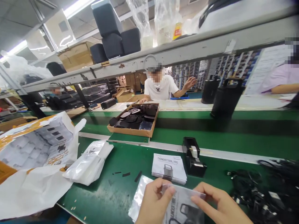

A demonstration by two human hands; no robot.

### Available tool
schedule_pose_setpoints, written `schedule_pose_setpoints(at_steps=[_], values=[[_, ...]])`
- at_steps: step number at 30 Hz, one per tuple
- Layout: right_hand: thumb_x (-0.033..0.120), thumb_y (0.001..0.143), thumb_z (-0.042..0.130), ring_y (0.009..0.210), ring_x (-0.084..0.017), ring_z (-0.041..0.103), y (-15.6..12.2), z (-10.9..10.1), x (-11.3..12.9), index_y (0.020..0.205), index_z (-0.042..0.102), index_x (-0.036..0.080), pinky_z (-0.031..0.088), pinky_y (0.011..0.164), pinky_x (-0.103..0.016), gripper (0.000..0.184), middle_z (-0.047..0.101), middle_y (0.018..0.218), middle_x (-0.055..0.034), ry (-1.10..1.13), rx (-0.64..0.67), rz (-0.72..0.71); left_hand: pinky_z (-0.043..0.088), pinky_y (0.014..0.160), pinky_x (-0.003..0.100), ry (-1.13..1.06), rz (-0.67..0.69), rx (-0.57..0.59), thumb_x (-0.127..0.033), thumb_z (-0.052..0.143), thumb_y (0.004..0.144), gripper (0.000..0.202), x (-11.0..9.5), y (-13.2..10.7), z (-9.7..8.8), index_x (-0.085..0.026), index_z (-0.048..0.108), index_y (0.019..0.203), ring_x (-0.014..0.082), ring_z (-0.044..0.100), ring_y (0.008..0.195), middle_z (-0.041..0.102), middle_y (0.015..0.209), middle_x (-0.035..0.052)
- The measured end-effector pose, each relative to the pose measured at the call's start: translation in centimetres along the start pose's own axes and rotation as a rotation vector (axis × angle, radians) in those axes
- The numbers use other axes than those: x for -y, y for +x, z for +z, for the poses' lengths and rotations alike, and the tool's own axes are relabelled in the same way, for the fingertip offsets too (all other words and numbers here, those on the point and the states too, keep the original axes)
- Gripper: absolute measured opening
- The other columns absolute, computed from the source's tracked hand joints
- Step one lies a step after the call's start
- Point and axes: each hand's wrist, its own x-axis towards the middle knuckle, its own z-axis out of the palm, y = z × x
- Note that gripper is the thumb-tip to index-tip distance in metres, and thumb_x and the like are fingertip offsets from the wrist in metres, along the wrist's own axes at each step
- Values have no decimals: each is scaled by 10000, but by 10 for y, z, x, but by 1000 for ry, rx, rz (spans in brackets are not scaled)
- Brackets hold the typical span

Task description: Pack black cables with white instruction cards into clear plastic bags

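Observation:
My left hand (155, 200) and my right hand (219, 205) pinch the top edge of a clear plastic bag (184, 208) with a printed booklet inside, low in the head view over the green table (112, 186). Both hands are closed on the bag's mouth. Just beyond lies a stack of white booklets (169, 168) with a speaker printed on the cover. A black tape dispenser (192, 157) stands to the right of that stack.
A pile of clear bags (90, 163) and an open white-lined carton (35, 146) sit at left. Black cables (263, 189) heap at right. A cardboard tray of black parts (135, 119) and black speakers (225, 98) stand on the conveyor. People work across the line.

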Motion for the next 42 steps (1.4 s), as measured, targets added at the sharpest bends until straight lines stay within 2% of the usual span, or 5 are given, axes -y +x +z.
schedule_pose_setpoints(at_steps=[7, 13, 25, 35, 42], values=[[571, 773, 468, 683, -233, 601, 31, -42, -14, 867, 648, 235, 457, 626, -369, 393, 621, 910, -64, -244, -492, 157, 420, 575, 199, -48, 20, -99, -547, 724, 648, 426, -7, 1, 2, -138, 645, 737, 119, 534, 611, 619, 637, -1], [488, 727, 576, 452, -190, 549, 62, -43, -11, 523, 582, 222, 452, 507, -337, 335, 542, 485, 9, -37, -385, 219, 402, 523, 197, -47, 9, -86, -585, 705, 643, 461, -3, 0, 3, -139, 633, 738, 121, 514, 598, 609, 631, 3], [600, 551, 641, 1014, -349, 542, 28, 2, -38, 541, 630, 195, 406, 893, -430, 406, 624, 981, -150, 185, -500, 270, 391, 607, 227, -81, 24, -16, -509, 564, 822, 340, -7, -1, 2, -171, 546, 851, 140, 547, 655, 649, 785, 29], [662, 700, 549, 290, -30, 307, -9, 49, 17, 560, 496, 183, 212, 345, -196, 502, 597, 514, 7, 533, -19, 322, 387, 557, 230, 119, 82, -116, -606, 471, 825, 418, -4, -14, 15, -191, 483, 785, 130, 484, 572, 524, 625, -25], [603, 791, 400, 373, -129, 460, -3, 58, 14, 492, 388, 232, 322, 406, -249, 476, 591, 462, -33, 16, 25, 365, 308, 489, 217, 210, 111, -177, -668, 430, 806, 482, 5, -27, 14, -193, 488, 757, 112, 422, 499, 464, 548, -39]])
